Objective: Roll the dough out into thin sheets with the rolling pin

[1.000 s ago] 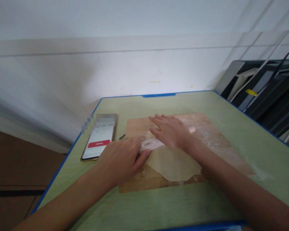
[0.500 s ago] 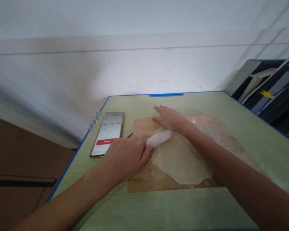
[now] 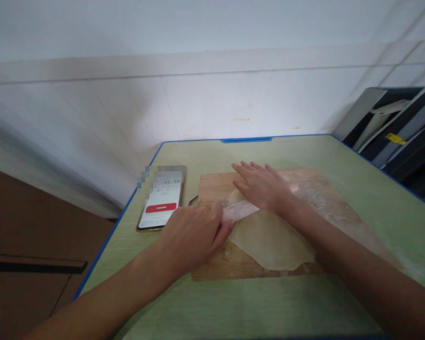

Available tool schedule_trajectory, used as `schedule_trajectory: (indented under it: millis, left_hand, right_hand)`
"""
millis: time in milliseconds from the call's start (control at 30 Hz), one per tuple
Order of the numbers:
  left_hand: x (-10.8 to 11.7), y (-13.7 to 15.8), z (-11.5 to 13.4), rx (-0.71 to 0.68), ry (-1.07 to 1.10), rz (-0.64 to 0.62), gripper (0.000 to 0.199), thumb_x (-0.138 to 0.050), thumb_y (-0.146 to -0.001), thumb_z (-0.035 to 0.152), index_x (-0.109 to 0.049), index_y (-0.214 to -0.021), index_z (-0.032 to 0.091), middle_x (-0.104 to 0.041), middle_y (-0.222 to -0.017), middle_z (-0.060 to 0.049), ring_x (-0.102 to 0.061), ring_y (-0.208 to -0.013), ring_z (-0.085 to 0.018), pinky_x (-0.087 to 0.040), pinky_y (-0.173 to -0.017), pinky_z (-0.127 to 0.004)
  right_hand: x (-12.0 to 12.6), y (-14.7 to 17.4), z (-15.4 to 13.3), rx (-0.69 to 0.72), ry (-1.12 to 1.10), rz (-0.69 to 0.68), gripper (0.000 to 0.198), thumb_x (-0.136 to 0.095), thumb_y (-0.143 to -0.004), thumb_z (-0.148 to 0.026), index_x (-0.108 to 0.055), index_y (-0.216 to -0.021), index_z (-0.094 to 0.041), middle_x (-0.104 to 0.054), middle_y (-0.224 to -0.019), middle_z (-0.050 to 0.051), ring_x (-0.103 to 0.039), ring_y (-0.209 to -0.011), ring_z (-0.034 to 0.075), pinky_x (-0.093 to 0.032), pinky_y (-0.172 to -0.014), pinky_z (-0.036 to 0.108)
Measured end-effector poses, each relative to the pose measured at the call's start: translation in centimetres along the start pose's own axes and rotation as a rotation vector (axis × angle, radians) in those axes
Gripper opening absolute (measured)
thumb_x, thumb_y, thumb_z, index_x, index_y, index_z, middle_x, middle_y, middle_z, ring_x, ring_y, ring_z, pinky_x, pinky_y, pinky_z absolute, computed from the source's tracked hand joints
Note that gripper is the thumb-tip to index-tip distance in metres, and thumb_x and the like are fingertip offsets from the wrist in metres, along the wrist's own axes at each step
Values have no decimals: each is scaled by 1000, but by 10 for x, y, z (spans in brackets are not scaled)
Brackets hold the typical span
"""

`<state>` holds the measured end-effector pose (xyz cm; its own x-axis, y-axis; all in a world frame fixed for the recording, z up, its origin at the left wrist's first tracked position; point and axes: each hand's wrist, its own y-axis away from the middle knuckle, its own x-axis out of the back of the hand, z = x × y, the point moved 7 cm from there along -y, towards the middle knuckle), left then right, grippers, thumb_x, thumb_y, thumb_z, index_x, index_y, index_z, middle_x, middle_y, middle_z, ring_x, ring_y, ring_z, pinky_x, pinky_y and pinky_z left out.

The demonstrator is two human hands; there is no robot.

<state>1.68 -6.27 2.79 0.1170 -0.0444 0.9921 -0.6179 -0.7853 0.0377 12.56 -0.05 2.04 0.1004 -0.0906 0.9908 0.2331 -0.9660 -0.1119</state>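
A flour-dusted rolling pin (image 3: 239, 210) lies slantwise across a thin, pale sheet of dough (image 3: 273, 243). My left hand (image 3: 198, 231) is closed around the pin's near-left end. My right hand (image 3: 264, 186) rests flat over the pin's other end, its fingers stretched out toward the far side and the palm hiding that end. Under the dough is a wooden board (image 3: 212, 271), floury on its right part. A strip of dough shows beyond the pin, while my right forearm covers some of the dough's right side.
Left of the board lies a phone (image 3: 163, 203) showing a running timer. Both stand on a green table (image 3: 286, 307) with a blue edge. A white wall (image 3: 205, 104) rises behind it. Dark objects (image 3: 403, 127) lean at the right.
Both hands and the rolling pin have shifted slightly toward me and to the right over the dough. The phone's timer has advanced from 05:49 to 05:50.
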Motion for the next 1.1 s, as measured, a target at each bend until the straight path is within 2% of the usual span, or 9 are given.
schedule_trajectory:
  millis: [133,233,333,433,533,667,867,1000,1100]
  left_hand:
    - [-1,3,8,-21,8,-16,32,-30,-91,41,-50,-84,17,-63,-70,-6,-62,-61,-26,-39,-45,-30]
    - [-1,4,14,-38,7,-25,32,-31,-91,44,-49,-84,18,-63,-73,-6,-62,-63,-26,-40,-46,-30]
    - [-1,6,18,-54,11,-22,34,-30,-91,46,-49,-84,18,-63,-72,-6,-62,-61,-26,-40,-46,-30]
    - [-3,7,22,-78,10,-34,35,-31,-91,47,-50,-84,18,-63,-72,-6,-62,-60,-26,-40,-45,-30]
    - [-3,8,23,-95,15,-29,36,-32,-90,47,-51,-84,17,-63,-72,-6,-61,-61,-25,-39,-46,-29]
    - [-2,5,17,-72,41,-11,38,-31,-90,48,-52,-86,17,-61,-70,-6,-61,-62,-23,-39,-48,-28]
    - [0,0,5,-2,60,24,34,-32,-91,44,-52,-81,18,-61,-70,-6,-60,-61,-24,-39,-48,-30]
    - [-2,-1,0,44,54,1,33,-32,-91,43,-52,-83,18,-63,-73,-6,-60,-62,-23,-38,-49,-29]
    - [-2,-3,-3,64,33,-17,34,-31,-91,42,-53,-84,18,-62,-72,-6,-61,-62,-22,-38,-50,-28]
  right_hand:
    - [10,35,-3,3,29,122,44,-26,-90,-28,-44,-128,-18,-50,-129,8,-43,-119,24,-24,-100,47]
    - [14,60,-7,31,48,191,43,-22,-91,-26,-52,-121,-18,-55,-124,7,-43,-119,23,-24,-101,48]
    - [16,83,-8,30,51,242,43,-23,-92,-28,-52,-122,-18,-49,-129,9,-39,-122,22,-28,-100,44]
    - [16,102,-10,45,50,270,42,-26,-92,-29,-45,-128,-17,-41,-135,9,-36,-124,20,-31,-99,40]
    - [17,110,-10,65,57,275,42,-29,-92,-29,-42,-130,-17,-39,-136,10,-36,-124,20,-33,-98,40]
    - [16,93,-6,81,31,209,42,-26,-92,-31,-46,-128,-18,-46,-132,10,-43,-119,20,-34,-97,39]
    - [8,45,1,40,18,58,46,-21,-92,-32,-44,-129,-19,-44,-134,7,-36,-124,21,-25,-101,43]
    - [2,19,3,50,-37,-36,45,-26,-91,-37,-45,-128,-21,-45,-134,5,-39,-122,22,-29,-99,41]
    - [0,3,5,47,-58,-52,42,-30,-89,-40,-48,-124,-25,-49,-130,4,-44,-118,23,-34,-94,40]
